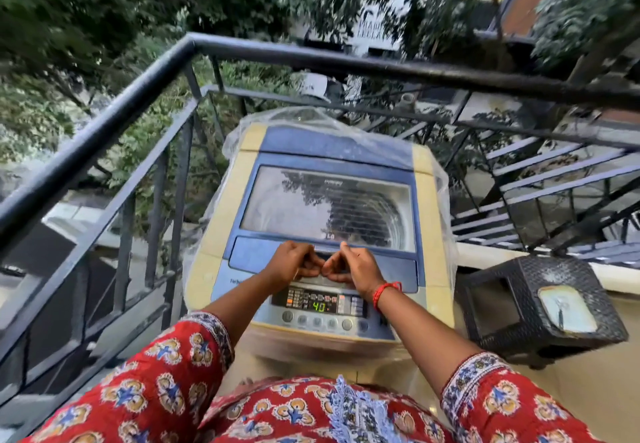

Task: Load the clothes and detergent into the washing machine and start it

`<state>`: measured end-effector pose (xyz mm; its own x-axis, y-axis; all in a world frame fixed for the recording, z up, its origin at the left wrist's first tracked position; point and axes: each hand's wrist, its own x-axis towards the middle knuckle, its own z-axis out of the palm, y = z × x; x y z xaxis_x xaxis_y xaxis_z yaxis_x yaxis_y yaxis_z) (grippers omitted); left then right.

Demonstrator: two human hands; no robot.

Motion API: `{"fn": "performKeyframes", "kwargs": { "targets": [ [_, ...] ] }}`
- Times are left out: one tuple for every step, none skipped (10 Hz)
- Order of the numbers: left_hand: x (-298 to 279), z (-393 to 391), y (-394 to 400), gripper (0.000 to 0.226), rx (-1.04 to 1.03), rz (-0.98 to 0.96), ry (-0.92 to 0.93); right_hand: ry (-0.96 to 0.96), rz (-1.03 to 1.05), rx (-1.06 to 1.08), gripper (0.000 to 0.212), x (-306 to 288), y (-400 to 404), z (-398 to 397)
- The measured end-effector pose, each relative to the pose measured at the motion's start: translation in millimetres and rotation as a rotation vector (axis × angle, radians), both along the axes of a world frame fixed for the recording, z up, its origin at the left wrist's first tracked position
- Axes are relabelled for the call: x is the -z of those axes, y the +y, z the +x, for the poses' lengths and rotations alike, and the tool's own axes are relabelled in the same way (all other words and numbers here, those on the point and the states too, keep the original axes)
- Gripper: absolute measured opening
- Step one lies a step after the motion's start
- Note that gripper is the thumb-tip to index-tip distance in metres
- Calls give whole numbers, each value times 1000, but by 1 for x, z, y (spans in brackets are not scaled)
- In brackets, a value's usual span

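- A top-loading washing machine point(323, 220) stands on a balcony, in the corner made by a dark metal railing point(104, 123) on the left and far sides.
- Its body is cream with a blue top, and a clear plastic cover point(446, 234) is pushed back around its far end and sides.
- The lid point(329, 207) is down; through its glass window the ribbed steel drum shows, along with reflected trees.
- No clothes or detergent can be made out; whether anything lies in the drum I cannot tell.
- The left hand point(292, 262) and right hand point(353, 266) sit side by side, nearly touching, at the lid's near edge.
- Both have the fingers curled under, thumbs raised, gripping what looks like the lid's handle lip; the exact hold is hidden beneath the fingers.
- A red thread bracelet point(384, 292) circles the right wrist.
- Just near of the hands is the control panel point(320, 302), lit, with green digits reading 40.
- A row of round buttons point(323, 321) runs along the panel's near edge.
- Both forearms reach out from red floral-print sleeves point(180, 349).
- To the right of the machine stands a dark woven stool point(543, 304) with a pale square patch on its seat.
- Beyond the railing are trees, a metal staircase point(540, 182) at right, and buildings.
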<state>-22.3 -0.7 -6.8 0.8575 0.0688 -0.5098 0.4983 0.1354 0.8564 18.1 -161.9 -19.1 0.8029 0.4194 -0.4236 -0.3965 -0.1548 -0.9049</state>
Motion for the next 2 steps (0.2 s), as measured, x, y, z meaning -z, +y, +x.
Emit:
{"fn": "performKeyframes", "kwargs": {
  "targets": [
    [-6,7,5,28,76,38,59,-59,-168,-32,65,6,8,11],
    [-22,10,5,29,69,197,-8,-253,-287,-27,57,-2,6,25]
  ]
}}
